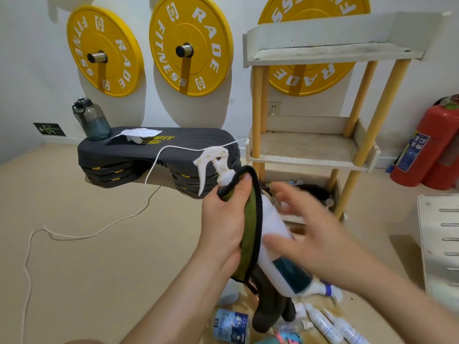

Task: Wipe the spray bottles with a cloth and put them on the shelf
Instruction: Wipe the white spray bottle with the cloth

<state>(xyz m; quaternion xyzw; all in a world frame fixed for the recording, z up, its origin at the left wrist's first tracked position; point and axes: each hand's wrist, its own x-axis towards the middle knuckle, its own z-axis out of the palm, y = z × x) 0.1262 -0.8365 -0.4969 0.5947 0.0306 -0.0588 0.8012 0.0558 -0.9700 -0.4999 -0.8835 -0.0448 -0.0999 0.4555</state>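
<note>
Three yellow plates (188, 45) on white wall (29, 70); shelf (310, 150) on beige floor (99, 244)

Single head view; looks forward-down, close over hands (260, 227); shelf (313, 150) just beyond.

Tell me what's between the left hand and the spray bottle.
A green cloth lies between the left hand and the spray bottle, pressed against its side, in the head view.

White spray bottle (272, 219) w/ teal label (290, 274); green cloth (250, 234), blk edging.
</note>
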